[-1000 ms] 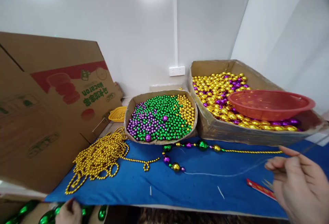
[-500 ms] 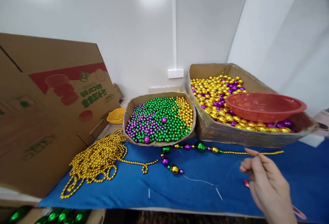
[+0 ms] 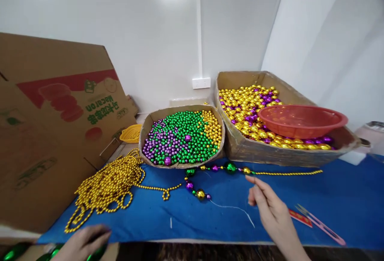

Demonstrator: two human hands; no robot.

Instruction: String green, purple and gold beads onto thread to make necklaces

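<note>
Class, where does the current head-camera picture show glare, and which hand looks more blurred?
Head view: a bright glare patch near the top of the wall; the left hand looks softly blurred, the right hand somewhat sharper.

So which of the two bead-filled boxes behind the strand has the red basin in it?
The larger, right-hand box: the red basin rests on its gold and purple beads. The smaller box, with green beads, has none.

Behind the blue cloth-covered desk (image 3: 219,223), a glossy pale-grey wall (image 3: 144,25) bears a slim white conduit (image 3: 199,33) above a rectangular white socket (image 3: 201,83).
</note>
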